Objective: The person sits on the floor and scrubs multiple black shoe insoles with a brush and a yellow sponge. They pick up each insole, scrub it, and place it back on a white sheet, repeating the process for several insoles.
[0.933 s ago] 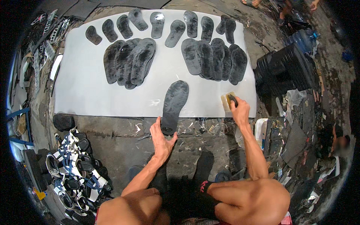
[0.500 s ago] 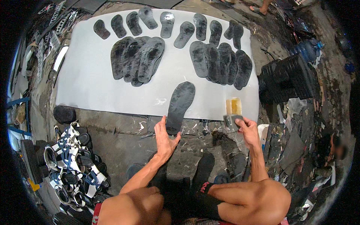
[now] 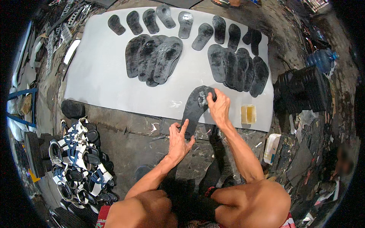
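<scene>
Right hand (image 3: pixel 220 108) is now at the broad end of the dark sole (image 3: pixel 193 108), its fingers closed on a dark applicator (image 3: pixel 209 92) which they partly hide; half a second before, this hand was beside the yellowish rectangle (image 3: pixel 248 114), which lies near the right end of the white sheet's (image 3: pixel 114 95) near edge. Since then, a glossy patch (image 3: pixel 202 99) has appeared close to the sole's broad end. Left hand (image 3: pixel 178 142) stays around the narrow end with its fingers spread wide, and one finger now reaches further forward along the sole; how firmly it presses, I cannot tell. The sole lies across the near edge of the white sheet, a little right of the middle, with its narrow end beyond this edge. Its long axis runs away from the person and leans to the right, so the broad end points to the sheet's far side. It looks flat, dark grey to black, round at the broad end, and mostly dull except for the patch.
</scene>
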`<state>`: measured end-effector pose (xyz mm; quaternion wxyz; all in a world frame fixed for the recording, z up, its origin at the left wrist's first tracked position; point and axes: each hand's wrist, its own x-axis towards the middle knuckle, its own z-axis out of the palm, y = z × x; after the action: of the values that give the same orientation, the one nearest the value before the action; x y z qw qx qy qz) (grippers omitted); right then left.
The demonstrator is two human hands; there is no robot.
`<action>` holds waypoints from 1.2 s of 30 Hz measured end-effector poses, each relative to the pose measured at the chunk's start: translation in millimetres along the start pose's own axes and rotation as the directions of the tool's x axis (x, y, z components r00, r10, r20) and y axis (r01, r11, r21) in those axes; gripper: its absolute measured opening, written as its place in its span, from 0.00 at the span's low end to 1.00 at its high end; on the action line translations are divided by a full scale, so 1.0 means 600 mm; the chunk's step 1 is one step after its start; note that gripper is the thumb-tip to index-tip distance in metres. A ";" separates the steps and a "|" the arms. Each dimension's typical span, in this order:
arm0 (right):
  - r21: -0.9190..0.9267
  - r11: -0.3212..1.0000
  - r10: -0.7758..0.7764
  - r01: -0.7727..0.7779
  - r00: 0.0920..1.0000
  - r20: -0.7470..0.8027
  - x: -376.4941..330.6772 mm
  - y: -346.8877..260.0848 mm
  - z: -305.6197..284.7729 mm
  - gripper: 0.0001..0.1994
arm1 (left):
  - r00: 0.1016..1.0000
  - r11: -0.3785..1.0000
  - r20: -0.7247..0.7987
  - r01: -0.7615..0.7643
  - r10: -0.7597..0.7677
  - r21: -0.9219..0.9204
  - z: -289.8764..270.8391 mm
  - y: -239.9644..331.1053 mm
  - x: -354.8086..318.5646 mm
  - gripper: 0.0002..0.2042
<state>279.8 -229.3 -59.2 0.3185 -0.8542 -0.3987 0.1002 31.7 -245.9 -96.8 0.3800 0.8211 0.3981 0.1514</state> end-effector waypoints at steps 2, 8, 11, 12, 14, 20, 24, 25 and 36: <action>-0.071 0.995 -0.080 0.077 0.996 -0.045 0.022 0.010 -0.005 0.15 | 1.000 1.000 0.015 -0.003 0.003 -0.015 -0.004 0.003 -0.004 0.44; 0.038 0.872 -0.484 0.487 0.851 0.205 0.050 0.009 0.023 0.14 | 0.999 1.000 -0.025 -0.020 0.021 0.012 0.012 0.000 0.001 0.45; 0.303 0.710 -0.677 0.636 0.496 0.544 0.020 -0.018 0.033 0.18 | 1.000 1.000 -0.009 -0.014 0.014 0.015 0.007 -0.007 -0.006 0.46; 0.292 0.709 -0.668 0.642 0.476 0.572 0.022 -0.024 0.024 0.19 | 1.000 1.000 -0.010 -0.012 0.012 0.017 0.006 -0.007 -0.004 0.46; 0.218 0.652 -0.735 0.726 0.535 0.417 0.069 -0.001 0.007 0.18 | 1.000 1.000 -0.002 -0.015 0.015 0.014 0.009 -0.002 -0.003 0.47; -0.129 0.773 -0.550 0.621 0.757 0.353 0.047 0.061 -0.051 0.16 | 0.999 1.000 0.036 0.014 -0.015 0.009 0.010 -0.008 -0.002 0.46; -0.056 0.815 -0.510 0.577 0.759 0.405 -0.024 0.038 -0.049 0.14 | 1.000 0.999 -0.015 -0.026 0.025 -0.032 0.003 -0.004 0.002 0.45; -0.067 0.840 -0.488 0.539 0.803 0.342 -0.003 0.035 -0.044 0.15 | 0.999 0.999 -0.030 -0.036 0.035 -0.041 0.001 -0.006 0.014 0.44; -0.028 0.843 -0.511 0.538 0.814 0.276 -0.079 0.013 -0.007 0.18 | 0.998 0.989 -0.022 -0.069 0.067 -0.129 -0.029 -0.029 0.009 0.36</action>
<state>254.9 -270.3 -64.7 0.2340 -0.7061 -0.6612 0.0977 16.1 -226.2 -98.7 0.4237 0.8064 0.3625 0.1969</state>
